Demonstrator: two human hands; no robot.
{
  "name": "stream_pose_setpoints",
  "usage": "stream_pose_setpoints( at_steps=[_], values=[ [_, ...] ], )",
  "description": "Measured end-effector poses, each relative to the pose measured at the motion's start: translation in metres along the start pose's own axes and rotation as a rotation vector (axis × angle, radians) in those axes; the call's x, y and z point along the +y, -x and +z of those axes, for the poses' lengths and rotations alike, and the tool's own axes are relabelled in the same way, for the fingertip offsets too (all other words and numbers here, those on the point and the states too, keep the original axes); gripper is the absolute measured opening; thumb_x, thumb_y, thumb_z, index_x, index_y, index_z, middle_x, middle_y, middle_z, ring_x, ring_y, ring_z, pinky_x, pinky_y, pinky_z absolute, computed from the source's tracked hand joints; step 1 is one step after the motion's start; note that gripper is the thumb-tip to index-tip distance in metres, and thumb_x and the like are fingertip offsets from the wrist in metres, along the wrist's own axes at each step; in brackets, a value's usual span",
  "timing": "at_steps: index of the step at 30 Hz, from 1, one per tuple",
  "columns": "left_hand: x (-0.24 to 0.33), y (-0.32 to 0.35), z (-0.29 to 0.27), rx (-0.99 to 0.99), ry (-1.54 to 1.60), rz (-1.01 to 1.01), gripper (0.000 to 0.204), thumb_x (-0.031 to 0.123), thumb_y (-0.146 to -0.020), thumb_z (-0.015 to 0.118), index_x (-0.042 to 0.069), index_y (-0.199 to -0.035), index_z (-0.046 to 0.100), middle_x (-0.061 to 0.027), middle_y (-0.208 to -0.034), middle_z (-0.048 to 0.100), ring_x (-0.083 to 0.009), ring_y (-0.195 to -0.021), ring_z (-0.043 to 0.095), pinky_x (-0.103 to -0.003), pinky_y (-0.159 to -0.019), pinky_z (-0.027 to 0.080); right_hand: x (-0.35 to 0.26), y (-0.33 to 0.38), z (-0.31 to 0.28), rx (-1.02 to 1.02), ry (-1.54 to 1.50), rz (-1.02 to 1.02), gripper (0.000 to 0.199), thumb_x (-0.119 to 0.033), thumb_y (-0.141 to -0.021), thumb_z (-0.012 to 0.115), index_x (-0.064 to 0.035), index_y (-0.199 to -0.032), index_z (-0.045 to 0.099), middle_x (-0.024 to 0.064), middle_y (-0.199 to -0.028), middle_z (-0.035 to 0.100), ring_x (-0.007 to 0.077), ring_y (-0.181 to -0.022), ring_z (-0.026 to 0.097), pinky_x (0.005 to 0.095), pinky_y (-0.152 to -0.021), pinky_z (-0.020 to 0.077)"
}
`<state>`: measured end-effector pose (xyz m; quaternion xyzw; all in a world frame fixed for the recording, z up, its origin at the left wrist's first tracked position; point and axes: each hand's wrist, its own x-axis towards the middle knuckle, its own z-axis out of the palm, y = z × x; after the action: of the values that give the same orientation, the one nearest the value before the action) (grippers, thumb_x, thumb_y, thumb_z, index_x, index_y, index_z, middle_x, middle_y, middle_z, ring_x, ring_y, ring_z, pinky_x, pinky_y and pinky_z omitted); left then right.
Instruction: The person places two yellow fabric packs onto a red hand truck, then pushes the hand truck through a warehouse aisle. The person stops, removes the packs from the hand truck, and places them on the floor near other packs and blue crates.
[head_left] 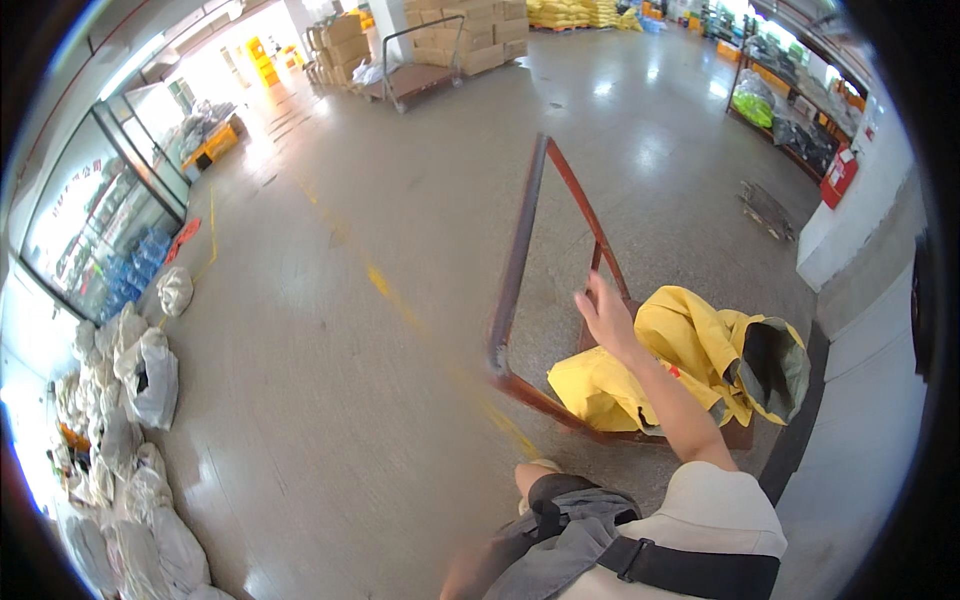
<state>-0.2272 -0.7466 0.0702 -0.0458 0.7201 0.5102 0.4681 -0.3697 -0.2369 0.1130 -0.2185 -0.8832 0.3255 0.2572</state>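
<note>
A person looks down at a flat, rust-brown cart (pixel 740 434) standing near and to the right on a grey floor. A yellow bundle (pixel 680 315) with a grey lining lies slumped across its platform, so loading looks at least partly done. The right hand (pixel 606 312) is loosely open, fingers extended and thumb apart, holding nothing visible, beside the far upright of the cart's tall handle (pixel 519 250); contact with it cannot be confirmed. A firm grip on the cart seems not yet made, and how much remains cannot be judged. White sacks (pixel 150 380) line the floor at left.

The left hand is out of view, so its state cannot be told. The forearm covers part of the bundle, which hides most of the platform; the bundle's contents are unclear.
</note>
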Motion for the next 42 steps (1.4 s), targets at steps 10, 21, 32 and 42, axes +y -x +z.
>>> stream_pose_setpoints(
  at_steps=[10, 21, 32, 42],
  values=[
    [0.076, -0.086, -0.235, 0.056, -0.202, 0.062, 0.035, 0.029, -0.100, 0.060, -0.001, -0.114, 0.071, -0.0134, -0.098, 0.073, -0.0201, -0.091, 0.062, -0.037, -0.084, 0.049, -0.079, -0.202, 0.124, -0.170, 0.074, 0.324, 0.099, -0.042, -0.095, 0.066, 0.0230, -0.147, 0.013, 0.0462, -0.138, 0.045, 0.0438, -0.131, 0.055, 0.0441, -0.108, 0.0455],
    [0.241, -0.274, -0.434, 0.128, -0.520, -0.138, 0.028, 0.025, -0.097, 0.058, 0.006, -0.111, 0.072, -0.0126, -0.103, 0.073, -0.0253, -0.097, 0.066, -0.042, -0.087, 0.050, -0.094, -0.230, 0.169, 0.060, 0.105, 0.616, 0.083, -0.027, -0.091, 0.071, 0.0035, -0.152, 0.024, 0.0345, -0.126, 0.060, 0.0468, -0.115, 0.061, 0.0487, -0.099, 0.0485],
    [0.449, -0.553, -0.636, -0.055, -2.257, -0.026, 0.024, 0.021, -0.095, 0.055, 0.012, -0.108, 0.074, -0.0117, -0.108, 0.074, -0.0305, -0.104, 0.070, -0.046, -0.089, 0.052, -0.156, -0.213, 0.173, 0.143, 0.312, 1.010, 0.079, -0.046, -0.083, 0.075, -0.0052, -0.143, 0.046, 0.0245, -0.103, 0.072, 0.0415, -0.097, 0.069, 0.0492, -0.085, 0.0543],
    [0.773, -0.652, -0.142, -0.515, -1.707, 1.341, 0.059, 0.017, -0.096, 0.066, 0.005, -0.150, 0.045, -0.0140, -0.159, 0.039, -0.0354, -0.148, 0.033, -0.048, -0.119, 0.035, -0.172, -0.199, 0.179, 0.228, 0.647, 1.332, 0.042, -0.042, -0.078, 0.078, -0.0065, -0.099, 0.068, 0.0166, -0.084, 0.073, 0.0345, -0.082, 0.072, 0.0452, -0.075, 0.0564]
  ],
)
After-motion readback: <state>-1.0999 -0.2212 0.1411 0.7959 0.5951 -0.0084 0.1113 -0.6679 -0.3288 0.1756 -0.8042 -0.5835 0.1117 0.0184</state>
